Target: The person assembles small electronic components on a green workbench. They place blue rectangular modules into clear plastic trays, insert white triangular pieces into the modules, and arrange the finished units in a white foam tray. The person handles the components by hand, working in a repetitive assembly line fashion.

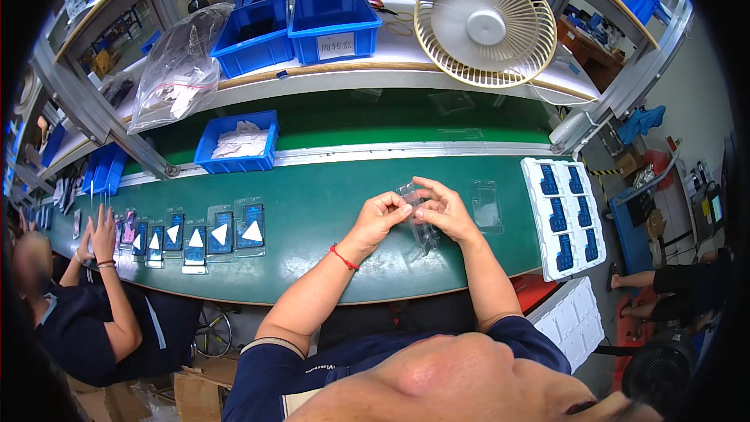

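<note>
Over the middle of the green bench, both hands hold a thin clear plastic piece [426,239], likely a blister shell. My left hand [381,217] pinches its near left side between thumb and fingers. Curled around the other side is my right hand [442,208], its thumb close to the left one. Reflections blur the piece's exact shape. Just right of my right hand, a flat clear plastic shell [487,208] lies on the bench. Leftward stands a row of several dark blue flat parts in clear shells, each bearing a white triangle, such as the nearest part [251,227].
A white tray [533,223] of several blue parts sits at the right edge. Behind are a blue bin [236,162] of white pieces, a shelf with blue bins [334,25], a plastic bag [178,70] and a fan [486,26]. A co-worker's hands [98,236] are at the left.
</note>
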A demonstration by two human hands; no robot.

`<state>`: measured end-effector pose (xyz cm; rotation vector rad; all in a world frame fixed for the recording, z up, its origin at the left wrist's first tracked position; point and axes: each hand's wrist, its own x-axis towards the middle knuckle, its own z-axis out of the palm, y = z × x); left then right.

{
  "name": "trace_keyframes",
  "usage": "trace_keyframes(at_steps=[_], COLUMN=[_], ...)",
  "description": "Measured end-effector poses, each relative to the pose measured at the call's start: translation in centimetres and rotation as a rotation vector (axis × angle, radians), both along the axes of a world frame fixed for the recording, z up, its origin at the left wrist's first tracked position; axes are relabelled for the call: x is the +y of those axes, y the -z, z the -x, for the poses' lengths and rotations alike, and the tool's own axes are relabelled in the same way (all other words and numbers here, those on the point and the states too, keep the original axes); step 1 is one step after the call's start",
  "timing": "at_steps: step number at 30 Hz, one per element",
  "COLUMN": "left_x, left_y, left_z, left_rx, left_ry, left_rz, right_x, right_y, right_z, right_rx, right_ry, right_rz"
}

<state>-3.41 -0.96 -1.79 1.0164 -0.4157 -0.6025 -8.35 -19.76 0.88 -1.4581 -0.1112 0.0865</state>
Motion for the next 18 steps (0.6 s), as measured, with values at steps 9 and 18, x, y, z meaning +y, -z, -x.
trace_keyframes(at_steps=[9,18], left_x=[0.3,0.3], left_y=[0.1,0.2], left_z=[-0.5,-0.5], left_rx=[0.029,0.035], left_ry=[-0.098,-0.072], left_rz=[-0.074,-0.067], right_x=[-1.3,0.3], right_y=[-0.4,0.4], right_z=[0.0,0.0], right_rx=[-0.149,-0.228], right_ry=[0.557,0.175], right_rz=[0.972,0.476])
